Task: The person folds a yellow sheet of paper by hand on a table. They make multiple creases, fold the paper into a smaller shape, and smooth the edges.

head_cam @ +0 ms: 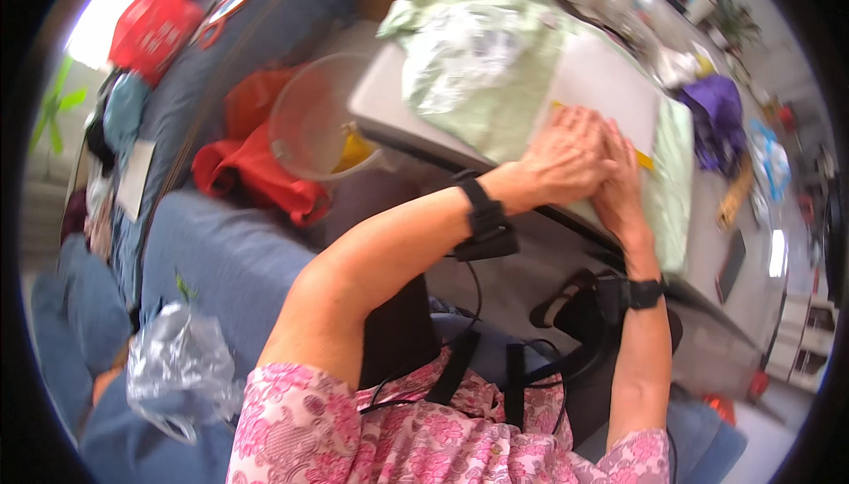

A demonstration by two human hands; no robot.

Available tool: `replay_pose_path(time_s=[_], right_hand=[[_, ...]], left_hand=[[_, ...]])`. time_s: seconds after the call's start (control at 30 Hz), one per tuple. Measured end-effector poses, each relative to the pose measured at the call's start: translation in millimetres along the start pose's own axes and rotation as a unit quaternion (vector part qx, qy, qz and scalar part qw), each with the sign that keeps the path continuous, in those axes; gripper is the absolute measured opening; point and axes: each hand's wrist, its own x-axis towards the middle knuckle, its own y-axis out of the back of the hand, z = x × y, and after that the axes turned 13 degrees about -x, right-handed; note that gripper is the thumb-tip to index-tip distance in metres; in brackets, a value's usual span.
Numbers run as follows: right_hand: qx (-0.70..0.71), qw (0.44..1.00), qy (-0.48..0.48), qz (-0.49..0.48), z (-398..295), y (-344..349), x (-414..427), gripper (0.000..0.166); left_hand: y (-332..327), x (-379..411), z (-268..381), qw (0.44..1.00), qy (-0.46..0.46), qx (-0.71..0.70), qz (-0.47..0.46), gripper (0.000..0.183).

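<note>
Both hands lie together on a white sheet [607,89] with a yellow strip [643,159] along its near edge. My left hand [570,152] is spread flat, its fingers pointing away from me, and it partly overlaps my right hand [617,176], which presses down beside it. Beneath the sheet a light green cloth [517,119] covers part of the table. On the cloth's left part is a white, crinkled patch [457,53], blurred. Whether any fingers grip the sheet's edge is hidden.
A clear plastic bin [312,119] and red cloth [265,172] are left of the table [385,99]. A purple bag [716,119], a phone-like dark object [731,265] and plastic bags lie at right. Blue sofa [219,239] with a clear plastic bag [179,364] is at lower left.
</note>
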Motion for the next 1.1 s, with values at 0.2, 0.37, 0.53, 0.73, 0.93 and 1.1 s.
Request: replay_pose_path(time_s=[0.2, 0.37, 0.53, 0.73, 0.93, 1.1], right_hand=[[-0.018, 1.0, -0.017, 0.012, -3.1, 7.9, -4.6, 0.056], [-0.033, 0.999, -0.013, 0.011, -3.0, 8.5, -5.8, 0.056], [-0.033, 0.999, -0.009, 0.013, -1.0, 10.3, -9.7, 0.057], [-0.035, 0.999, -0.007, 0.017, 1.9, 10.6, -9.5, 0.061], [-0.019, 1.0, 0.0, 0.013, -0.6, 16.7, -7.6, 0.062], [-0.026, 1.0, -0.008, 0.005, -4.4, 19.7, -10.2, 0.065]], left_hand=[[-5.5, -3.9, 3.3, 0.997, 0.072, 0.014, -0.037, 0.071], [2.6, -5.0, 2.4, 0.991, 0.081, 0.061, -0.087, 0.077], [3.7, -8.8, -1.5, 0.989, 0.074, 0.09, -0.088, 0.079], [6.8, -5.9, 1.6, 0.989, 0.082, 0.084, -0.091, 0.076], [11.4, -8.9, -0.6, 0.985, 0.087, 0.096, -0.11, 0.077], [16.5, -13.7, 7.4, 0.989, 0.061, 0.092, -0.093, 0.084]])
